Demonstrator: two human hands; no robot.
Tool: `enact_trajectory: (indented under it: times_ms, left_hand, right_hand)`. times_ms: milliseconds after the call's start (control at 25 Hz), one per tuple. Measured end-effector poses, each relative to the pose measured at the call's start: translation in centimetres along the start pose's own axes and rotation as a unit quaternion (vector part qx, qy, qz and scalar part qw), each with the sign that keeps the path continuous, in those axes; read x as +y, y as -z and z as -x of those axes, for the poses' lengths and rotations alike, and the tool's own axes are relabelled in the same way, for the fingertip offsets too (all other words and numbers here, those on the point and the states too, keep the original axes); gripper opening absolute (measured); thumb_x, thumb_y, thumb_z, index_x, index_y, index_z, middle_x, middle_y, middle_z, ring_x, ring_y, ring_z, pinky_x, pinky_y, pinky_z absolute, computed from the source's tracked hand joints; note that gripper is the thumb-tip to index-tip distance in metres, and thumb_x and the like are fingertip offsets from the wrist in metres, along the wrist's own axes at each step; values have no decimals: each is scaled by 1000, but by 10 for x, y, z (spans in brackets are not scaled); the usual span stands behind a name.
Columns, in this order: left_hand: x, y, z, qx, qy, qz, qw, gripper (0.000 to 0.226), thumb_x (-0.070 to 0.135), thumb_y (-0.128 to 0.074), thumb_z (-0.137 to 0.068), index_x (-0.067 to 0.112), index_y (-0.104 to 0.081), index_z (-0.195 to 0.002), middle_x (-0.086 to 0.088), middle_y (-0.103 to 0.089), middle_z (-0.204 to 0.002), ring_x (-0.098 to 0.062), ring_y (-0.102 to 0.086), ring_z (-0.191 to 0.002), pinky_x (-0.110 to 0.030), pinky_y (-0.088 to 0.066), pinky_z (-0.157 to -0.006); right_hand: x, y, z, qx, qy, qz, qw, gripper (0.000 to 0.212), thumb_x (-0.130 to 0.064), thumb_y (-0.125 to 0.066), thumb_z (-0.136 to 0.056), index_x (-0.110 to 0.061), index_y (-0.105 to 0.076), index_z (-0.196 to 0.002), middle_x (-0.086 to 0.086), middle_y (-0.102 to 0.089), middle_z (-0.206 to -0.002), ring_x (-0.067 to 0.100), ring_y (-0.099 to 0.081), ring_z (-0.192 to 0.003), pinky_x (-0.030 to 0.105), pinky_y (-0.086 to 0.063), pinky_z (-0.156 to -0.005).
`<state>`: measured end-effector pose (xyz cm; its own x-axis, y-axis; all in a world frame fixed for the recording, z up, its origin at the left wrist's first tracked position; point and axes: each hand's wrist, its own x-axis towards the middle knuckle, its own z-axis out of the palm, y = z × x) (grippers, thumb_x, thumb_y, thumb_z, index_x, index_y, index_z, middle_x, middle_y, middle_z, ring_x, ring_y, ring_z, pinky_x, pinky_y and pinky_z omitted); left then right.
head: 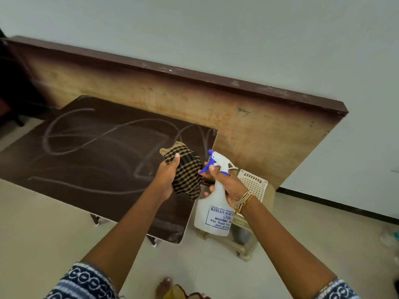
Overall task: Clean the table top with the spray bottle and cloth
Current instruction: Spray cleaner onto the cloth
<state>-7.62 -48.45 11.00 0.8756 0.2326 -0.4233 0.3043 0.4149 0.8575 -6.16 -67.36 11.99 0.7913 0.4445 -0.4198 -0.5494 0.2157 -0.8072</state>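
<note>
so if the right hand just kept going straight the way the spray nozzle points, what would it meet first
Most likely the checked cloth held in the left hand: the right hand aims the spray bottle nozzle leftward at it. Depth is unclear; beyond lies the dark table top.

There is only one view, from a camera on the person's head. It looks forward and down, tilted, close above the two forearms. The low table (90, 160) lies left and far, the floor (302, 229) near and right.
</note>
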Motion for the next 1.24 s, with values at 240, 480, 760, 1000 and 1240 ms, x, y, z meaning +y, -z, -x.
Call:
enact_trajectory:
  times_ms: [240, 480, 760, 1000, 1240]
  left_hand:
    - [24, 94, 16, -18, 1, 41, 999, 35, 35, -50, -100, 13, -60, -125, -11, -69, -119, -28, -67, -108, -44, -54, -89]
    - [49, 218, 17, 35, 16, -8, 999, 36, 32, -59, -95, 12, -61, -125, -12, -69, -117, -29, -67, -106, -44, -55, -88]
    - [101, 314, -7, 20, 9, -15, 1000, 33, 33, -53, -99, 13, -60, -124, -11, -69, -116, -27, -67, -103, -41, -55, -82]
    - [139, 331, -62, 17, 24, -13, 999, 35, 36, -53, -98, 16, -59, -126, -9, -68, -117, -27, -66, -104, -43, -54, -83]
    - [165, 353, -145, 3, 56, -9, 998, 40, 36, -55, -97, 14, -58, -130, -11, -68, -121, -30, -65, -110, -48, -53, -89]
  right_hand:
    - [40, -75, -23, -6, -16, 50, 999, 23, -24, -59, -95, -17, -67, -116, 12, -72, -114, 13, -46, -46, 25, -46, -50]
    - [90, -172, -53, -1, -60, 34, 998, 22, -27, -56, -97, -21, -66, -114, 4, -71, -117, 29, -72, -87, 34, -54, -70]
    - [126, -257, -101, 61, -24, 51, 997, 24, -18, -58, -96, -24, -66, -117, 1, -70, -122, 6, -52, -56, 26, -51, -62]
    - [121, -289, -151, 77, -44, 38, 995, 31, -37, -52, -98, -20, -67, -119, 11, -72, -111, 7, -63, -55, 30, -50, -65]
    - [103, -299, -228, 35, -50, 46, 997, 26, -31, -51, -99, -18, -66, -115, 5, -70, -119, 28, -68, -103, 38, -54, -75]
